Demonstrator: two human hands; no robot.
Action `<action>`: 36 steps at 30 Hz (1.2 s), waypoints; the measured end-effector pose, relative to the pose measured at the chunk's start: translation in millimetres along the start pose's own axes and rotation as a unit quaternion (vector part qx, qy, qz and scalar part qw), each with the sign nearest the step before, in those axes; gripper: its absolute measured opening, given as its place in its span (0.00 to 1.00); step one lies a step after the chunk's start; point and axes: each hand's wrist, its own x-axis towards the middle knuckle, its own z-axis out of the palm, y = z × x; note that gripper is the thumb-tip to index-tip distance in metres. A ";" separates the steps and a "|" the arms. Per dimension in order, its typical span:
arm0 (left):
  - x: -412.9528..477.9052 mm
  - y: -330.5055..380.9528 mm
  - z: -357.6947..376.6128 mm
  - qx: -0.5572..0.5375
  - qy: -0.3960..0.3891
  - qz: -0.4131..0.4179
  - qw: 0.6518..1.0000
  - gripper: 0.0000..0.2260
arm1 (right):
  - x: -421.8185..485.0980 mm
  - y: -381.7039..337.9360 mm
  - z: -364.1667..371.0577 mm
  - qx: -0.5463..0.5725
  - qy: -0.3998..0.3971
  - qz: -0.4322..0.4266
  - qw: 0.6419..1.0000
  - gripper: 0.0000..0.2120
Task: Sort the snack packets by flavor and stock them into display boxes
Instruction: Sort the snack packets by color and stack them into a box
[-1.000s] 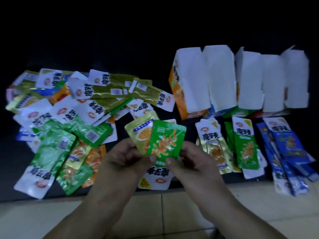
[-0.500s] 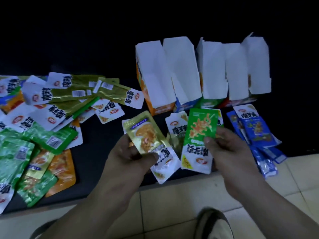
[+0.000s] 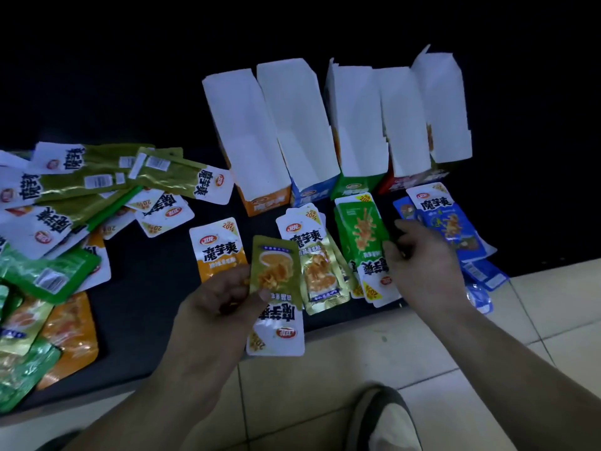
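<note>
Dark mat [image 3: 156,288], near edge: packets being sorted.
Left grip [image 3: 221,307] clamped on gold packet [image 3: 274,271]; right grip [image 3: 422,258] pinches green packet [image 3: 361,229] before green box [image 3: 354,187]. Dim light risks misfiling flavours.

dim light; upper part of view is black, detail unreadable there. black mat [image 3: 146,304] lies flat on floor, its near edge running left to right. floor [image 3: 374,346]: pale beige tiles, thin dark grout lines, faint sheen.
</note>
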 end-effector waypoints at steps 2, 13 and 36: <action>1.6 -1.9 -0.4 -0.015 -0.008 -0.005 1.000 0.13 | -6.9 -8.1 -4.3 -0.018 0.028 -0.013 0.999 0.21; -2.8 3.2 -2.3 -0.096 -0.047 -0.011 0.994 0.10 | -78.4 -96.8 3.5 0.349 -0.227 0.044 0.908 0.21; 1.4 -35.9 -131.7 0.322 0.042 0.181 0.928 0.14 | -94.1 -139.0 65.4 0.212 -0.179 -0.092 0.956 0.10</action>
